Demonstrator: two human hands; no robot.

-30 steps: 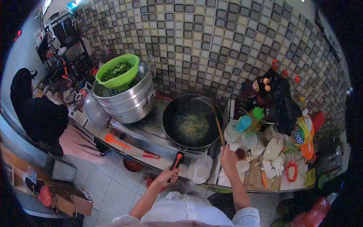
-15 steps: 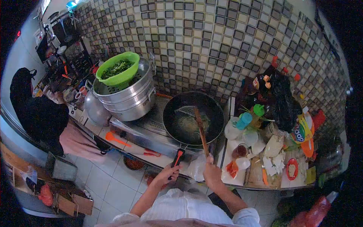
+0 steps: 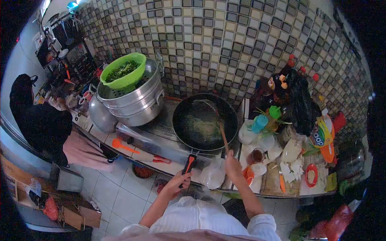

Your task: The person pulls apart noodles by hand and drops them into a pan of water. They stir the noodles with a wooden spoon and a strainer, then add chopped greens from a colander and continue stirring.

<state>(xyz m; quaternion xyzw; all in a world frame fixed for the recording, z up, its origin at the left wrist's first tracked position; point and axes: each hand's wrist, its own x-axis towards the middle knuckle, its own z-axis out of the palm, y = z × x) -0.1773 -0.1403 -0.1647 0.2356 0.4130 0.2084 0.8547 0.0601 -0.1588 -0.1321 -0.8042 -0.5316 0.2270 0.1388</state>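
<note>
A black wok (image 3: 184, 125) stands on the stove, with a thin layer of pale, greenish bits in its bottom. My left hand (image 3: 178, 184) is closed around its black and red handle (image 3: 188, 164). In my right hand (image 3: 234, 168) is a wooden spatula (image 3: 223, 137), gripped near its end. The spatula reaches into the wok along its right side, and its far end is hard to make out against the dark pan. Beside my right hand, on the counter, lies a clear plastic bag (image 3: 213, 175) with whitish contents.
Left of the wok is a large metal steamer pot (image 3: 136, 106), topped by a green basket (image 3: 120, 83) of leafy greens. Bottles, a glass (image 3: 256, 156), an orange-handled knife (image 3: 282, 184) and a red dish (image 3: 311, 175) crowd the right counter. A person in black (image 3: 40, 124) is at left.
The spatula has swung to the right inside the wok, and my right hand has moved slightly right and up with it. My left hand stays on the handle.
</note>
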